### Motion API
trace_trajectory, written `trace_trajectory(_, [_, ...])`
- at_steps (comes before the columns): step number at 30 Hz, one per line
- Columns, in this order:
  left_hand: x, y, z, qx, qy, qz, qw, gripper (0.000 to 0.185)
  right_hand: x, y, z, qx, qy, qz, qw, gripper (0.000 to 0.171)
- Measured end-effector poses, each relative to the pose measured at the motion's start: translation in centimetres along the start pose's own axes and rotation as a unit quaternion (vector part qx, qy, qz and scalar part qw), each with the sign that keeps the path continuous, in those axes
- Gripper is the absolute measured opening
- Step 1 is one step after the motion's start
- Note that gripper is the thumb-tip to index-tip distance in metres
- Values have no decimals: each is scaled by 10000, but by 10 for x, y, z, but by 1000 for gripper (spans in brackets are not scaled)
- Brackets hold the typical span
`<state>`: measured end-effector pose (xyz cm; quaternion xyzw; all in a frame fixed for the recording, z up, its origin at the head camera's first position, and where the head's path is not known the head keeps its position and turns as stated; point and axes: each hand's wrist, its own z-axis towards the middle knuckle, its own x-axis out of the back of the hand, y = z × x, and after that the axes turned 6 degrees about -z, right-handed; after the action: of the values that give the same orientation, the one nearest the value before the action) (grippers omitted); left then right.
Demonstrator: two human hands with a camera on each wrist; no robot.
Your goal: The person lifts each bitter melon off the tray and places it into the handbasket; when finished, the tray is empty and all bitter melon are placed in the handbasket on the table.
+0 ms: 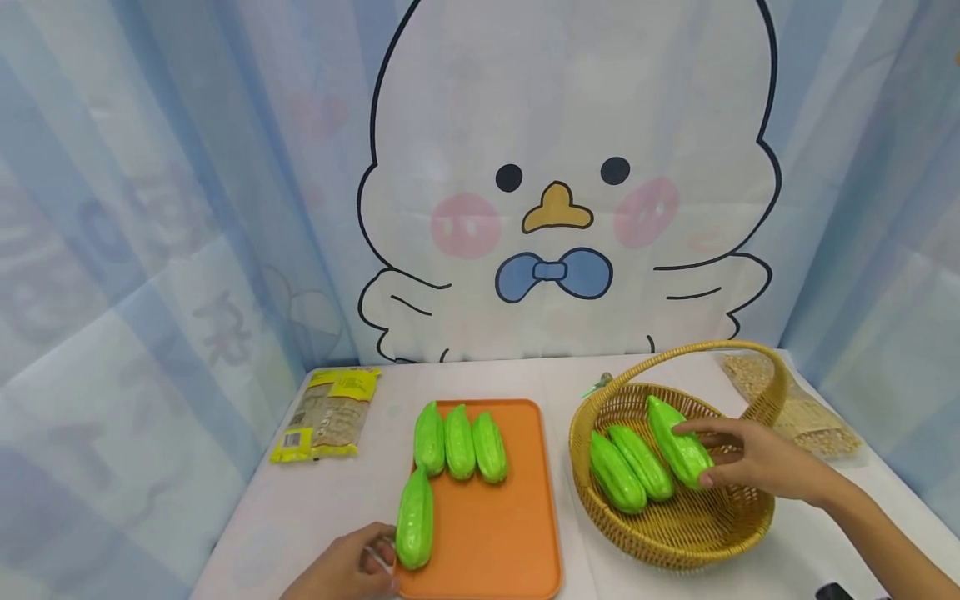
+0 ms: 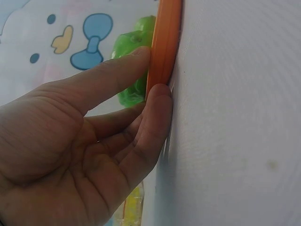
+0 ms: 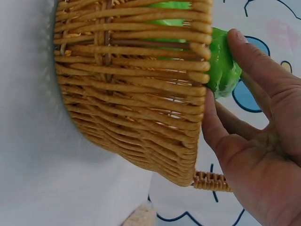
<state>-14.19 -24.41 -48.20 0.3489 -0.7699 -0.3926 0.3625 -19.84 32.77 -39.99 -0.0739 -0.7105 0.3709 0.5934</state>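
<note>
Gourd [image 1: 678, 442] in right hand [image 1: 761, 458] shows lengthwise only in head view.

Cannot identify the black object [image 1: 832, 592] below the right fingers [image 1: 712, 427], cut off by the head view's edge. In the right wrist view, cannot fully see the green gourd [image 3: 223, 66] touching them, partly behind the basket [image 3: 136, 106].

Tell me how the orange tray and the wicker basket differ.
The orange tray is smooth and shallow; the wicker basket is woven and deep.
The tray is rectangular without a handle; the basket is rounded, with an arched one.
The tray bears four green gourds; the basket has two lying inside, plus one the right hand grips.
Both stand on the white table.
</note>
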Motion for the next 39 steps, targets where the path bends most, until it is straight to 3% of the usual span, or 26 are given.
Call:
trace_trajectory(14, [2, -1, 0, -190, -107, -11, 9998, 51, -8, 17, 14, -206, -135, -102, 9996, 62])
trace_trajectory(23, [3, -4, 1, -317, -95, 55, 9994, 50, -12, 23, 19, -79, -334, -47, 9994, 61])
trace_trajectory(39, [1, 0, -1, -179, -18, 113, 9998, 51, -14, 26, 26, -79, -643, -23, 9979, 62])
